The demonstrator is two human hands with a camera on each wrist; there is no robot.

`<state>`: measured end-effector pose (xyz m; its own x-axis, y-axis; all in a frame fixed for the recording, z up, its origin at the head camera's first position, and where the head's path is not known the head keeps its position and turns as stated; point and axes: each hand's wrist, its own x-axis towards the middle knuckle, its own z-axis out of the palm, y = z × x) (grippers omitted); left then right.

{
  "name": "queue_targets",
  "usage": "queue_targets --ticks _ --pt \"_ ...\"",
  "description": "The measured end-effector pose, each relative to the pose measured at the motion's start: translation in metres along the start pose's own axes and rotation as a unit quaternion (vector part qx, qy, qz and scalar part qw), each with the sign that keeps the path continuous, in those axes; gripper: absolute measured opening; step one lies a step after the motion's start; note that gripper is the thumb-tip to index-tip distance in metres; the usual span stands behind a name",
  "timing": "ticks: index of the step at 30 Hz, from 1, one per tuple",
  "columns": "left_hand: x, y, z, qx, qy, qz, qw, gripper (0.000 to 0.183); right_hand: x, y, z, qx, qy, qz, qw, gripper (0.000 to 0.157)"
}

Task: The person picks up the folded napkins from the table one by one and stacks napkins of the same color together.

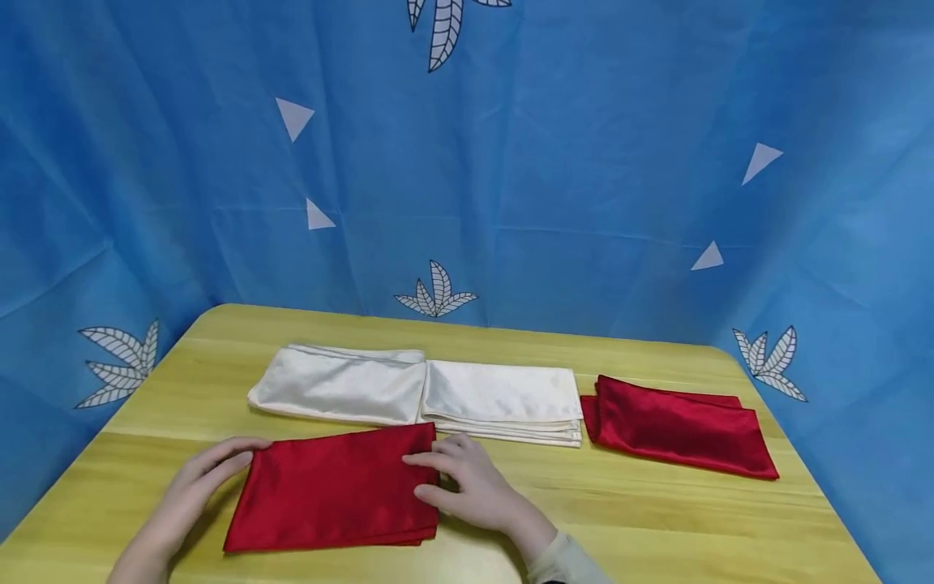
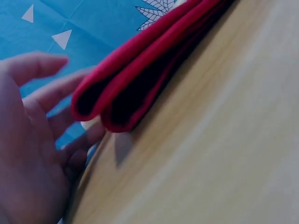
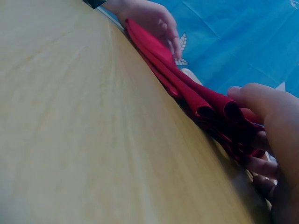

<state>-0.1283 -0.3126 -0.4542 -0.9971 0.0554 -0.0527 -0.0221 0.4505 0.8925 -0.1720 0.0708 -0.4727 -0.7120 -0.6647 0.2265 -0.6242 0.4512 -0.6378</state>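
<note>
Two hands, left (image 1: 195, 480) flat, right (image 1: 467, 478) loosely curled, touch one of two red cloths (image 1: 332, 489); two white cloths (image 1: 343, 384) lie behind.

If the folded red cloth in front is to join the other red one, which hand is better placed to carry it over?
Probably the right. The right hand touches the near red cloth at the edge facing the far red cloth; the left hand is at the opposite edge.

No readable text, labels, brands or numbers anywhere; blue backdrop cloth (image 1: 584, 162) bears only leaf and triangle prints.
</note>
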Motion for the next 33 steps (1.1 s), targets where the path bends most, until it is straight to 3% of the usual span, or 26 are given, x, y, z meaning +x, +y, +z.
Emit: queue_targets --ticks 3,5,10,15,18,22,25,29,33 --pt "0.0 0.002 0.003 -0.063 -0.043 0.028 0.9967 0.04 -0.001 0.0 -0.001 -0.002 0.012 -0.001 1.0 0.041" --pt "0.001 0.004 0.005 -0.08 -0.069 0.027 0.9941 0.039 0.0 0.0 -0.002 0.0 0.016 -0.002 1.0 0.041" --pt "0.001 0.01 0.011 -0.107 -0.125 -0.022 0.9862 0.039 0.0 0.0 -0.003 0.006 0.014 -0.008 1.0 0.041" --pt "-0.002 0.011 0.017 -0.147 -0.164 -0.059 0.9737 0.042 0.002 0.0 -0.003 0.027 0.008 -0.055 0.998 0.04" --pt "-0.002 0.012 0.019 -0.142 -0.157 -0.057 0.9758 0.041 0.003 -0.001 -0.004 0.047 -0.001 -0.056 0.997 0.039" --pt "-0.001 0.009 0.021 -0.105 -0.126 -0.029 0.9861 0.038 0.001 -0.003 -0.004 0.073 -0.011 -0.022 0.997 0.041" --pt "-0.001 0.006 0.022 -0.093 -0.112 -0.014 0.9893 0.038 0.001 -0.003 -0.002 0.099 0.002 -0.007 0.995 0.041" --pt "0.0 0.005 0.023 -0.12 -0.109 -0.01 0.9866 0.038 0.0 -0.002 0.0 0.143 0.031 0.002 0.989 0.043" --pt "0.002 0.008 0.029 -0.147 -0.092 0.005 0.9849 0.036 0.0 -0.003 0.0 0.21 0.06 0.017 0.976 0.046"
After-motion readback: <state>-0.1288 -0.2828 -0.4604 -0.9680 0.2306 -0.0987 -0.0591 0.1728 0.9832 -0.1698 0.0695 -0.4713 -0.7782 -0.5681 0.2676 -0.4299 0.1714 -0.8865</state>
